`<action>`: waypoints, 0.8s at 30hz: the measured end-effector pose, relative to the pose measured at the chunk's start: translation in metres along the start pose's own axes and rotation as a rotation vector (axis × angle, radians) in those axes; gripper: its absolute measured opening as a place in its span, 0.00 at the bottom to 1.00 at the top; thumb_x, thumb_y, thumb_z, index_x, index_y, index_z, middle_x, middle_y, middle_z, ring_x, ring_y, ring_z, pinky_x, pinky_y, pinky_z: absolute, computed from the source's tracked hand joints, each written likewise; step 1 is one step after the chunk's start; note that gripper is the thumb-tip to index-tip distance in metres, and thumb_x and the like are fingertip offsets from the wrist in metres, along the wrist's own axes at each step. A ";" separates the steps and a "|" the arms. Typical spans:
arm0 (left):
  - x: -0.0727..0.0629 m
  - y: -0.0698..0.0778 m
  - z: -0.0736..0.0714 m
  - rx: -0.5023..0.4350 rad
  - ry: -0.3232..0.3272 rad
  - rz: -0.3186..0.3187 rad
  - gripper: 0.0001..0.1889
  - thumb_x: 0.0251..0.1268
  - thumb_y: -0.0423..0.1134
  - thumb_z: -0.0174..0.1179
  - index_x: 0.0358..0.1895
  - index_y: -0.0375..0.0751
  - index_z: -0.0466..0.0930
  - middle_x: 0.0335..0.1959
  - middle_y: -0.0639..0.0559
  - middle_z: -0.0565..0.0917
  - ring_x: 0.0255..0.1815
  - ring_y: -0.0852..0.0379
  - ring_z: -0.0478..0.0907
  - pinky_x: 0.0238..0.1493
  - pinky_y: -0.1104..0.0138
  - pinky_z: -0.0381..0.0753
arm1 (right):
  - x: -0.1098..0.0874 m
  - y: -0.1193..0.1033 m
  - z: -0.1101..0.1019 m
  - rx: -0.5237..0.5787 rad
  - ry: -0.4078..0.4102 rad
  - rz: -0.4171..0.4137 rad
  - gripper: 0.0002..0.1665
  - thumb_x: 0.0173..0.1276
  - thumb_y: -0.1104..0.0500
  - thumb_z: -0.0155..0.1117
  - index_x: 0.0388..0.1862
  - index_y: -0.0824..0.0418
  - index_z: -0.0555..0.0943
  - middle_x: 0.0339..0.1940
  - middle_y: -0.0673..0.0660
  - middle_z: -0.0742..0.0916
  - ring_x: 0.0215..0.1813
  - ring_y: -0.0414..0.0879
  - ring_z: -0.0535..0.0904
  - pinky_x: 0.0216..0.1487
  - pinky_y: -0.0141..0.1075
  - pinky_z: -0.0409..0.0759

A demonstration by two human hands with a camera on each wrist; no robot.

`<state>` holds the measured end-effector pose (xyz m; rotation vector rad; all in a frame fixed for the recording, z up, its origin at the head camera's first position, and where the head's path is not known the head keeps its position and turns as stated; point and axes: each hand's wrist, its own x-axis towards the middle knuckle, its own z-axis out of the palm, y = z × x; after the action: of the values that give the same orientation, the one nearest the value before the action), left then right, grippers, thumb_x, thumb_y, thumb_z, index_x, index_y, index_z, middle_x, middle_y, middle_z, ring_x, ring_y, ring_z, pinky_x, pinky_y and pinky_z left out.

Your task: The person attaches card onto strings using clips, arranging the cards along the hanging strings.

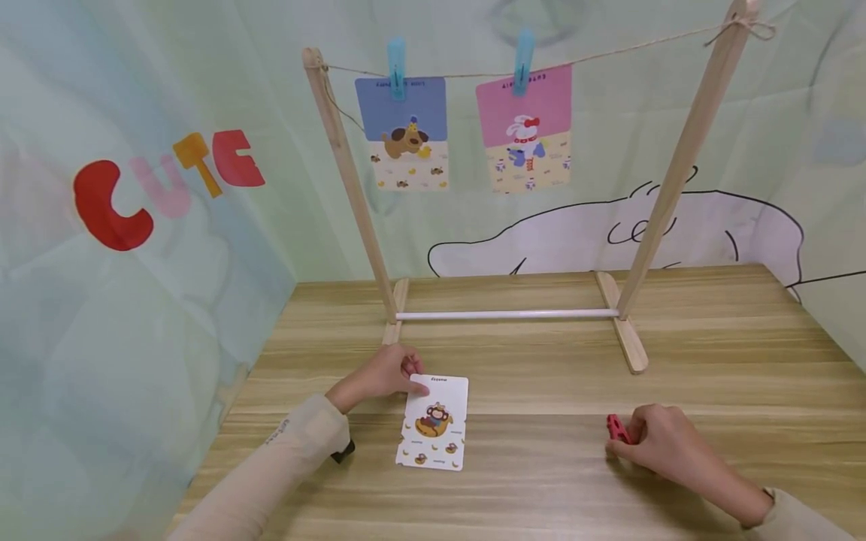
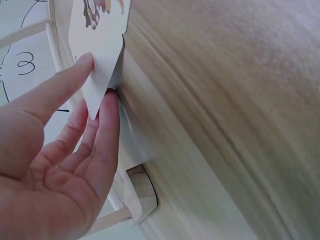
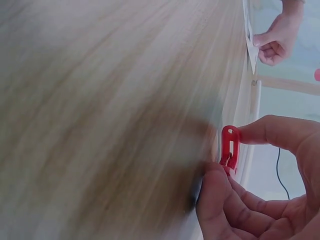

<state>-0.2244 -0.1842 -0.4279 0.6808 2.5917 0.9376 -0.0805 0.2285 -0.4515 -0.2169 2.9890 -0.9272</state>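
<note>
My left hand (image 1: 387, 373) pinches the upper left corner of a white card (image 1: 436, 398) that shows a monkey on a banana. In the left wrist view the thumb lies on the card's face and the fingers are behind it, close over the table. Over on the right, my right hand (image 1: 666, 443) holds a small red clothespin (image 1: 617, 429) between thumb and fingers, low at the tabletop; the right wrist view shows the red clothespin (image 3: 230, 148) at the fingertips.
Behind the hands stands a wooden frame (image 1: 663, 188) with a string (image 1: 467, 74) across its top. Two blue clothespins (image 1: 397, 71) hold a blue dog card (image 1: 406, 161) and a pink rabbit card (image 1: 504, 124) on it. A white rod (image 1: 507, 315) joins the feet.
</note>
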 end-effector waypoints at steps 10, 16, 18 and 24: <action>0.002 -0.002 -0.002 -0.099 -0.016 -0.046 0.13 0.53 0.33 0.76 0.35 0.33 0.80 0.28 0.49 0.80 0.25 0.59 0.75 0.26 0.69 0.78 | 0.000 0.001 -0.006 -0.086 0.009 -0.059 0.19 0.49 0.54 0.79 0.17 0.55 0.75 0.15 0.44 0.75 0.19 0.37 0.67 0.19 0.30 0.67; 0.003 -0.003 -0.003 -0.151 -0.027 -0.047 0.13 0.53 0.31 0.76 0.35 0.31 0.79 0.26 0.49 0.79 0.22 0.60 0.75 0.24 0.69 0.79 | 0.000 -0.001 -0.011 -0.091 -0.019 -0.070 0.16 0.50 0.54 0.78 0.19 0.55 0.76 0.16 0.44 0.76 0.19 0.36 0.67 0.18 0.30 0.67; 0.004 -0.005 -0.003 -0.169 -0.032 -0.040 0.13 0.53 0.30 0.75 0.35 0.31 0.79 0.26 0.50 0.80 0.22 0.61 0.75 0.24 0.70 0.80 | -0.001 -0.002 -0.013 -0.089 -0.020 -0.068 0.15 0.50 0.54 0.77 0.19 0.55 0.77 0.16 0.44 0.76 0.19 0.36 0.67 0.18 0.30 0.68; 0.006 -0.011 -0.004 -0.240 -0.060 -0.064 0.13 0.54 0.30 0.74 0.36 0.31 0.78 0.24 0.49 0.82 0.22 0.60 0.78 0.27 0.67 0.83 | 0.000 0.000 -0.017 -0.068 -0.028 -0.067 0.14 0.49 0.55 0.77 0.21 0.55 0.77 0.16 0.43 0.78 0.19 0.35 0.69 0.18 0.29 0.69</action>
<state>-0.2342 -0.1903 -0.4329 0.5491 2.3824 1.1639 -0.0814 0.2380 -0.4380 -0.3298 3.0068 -0.8212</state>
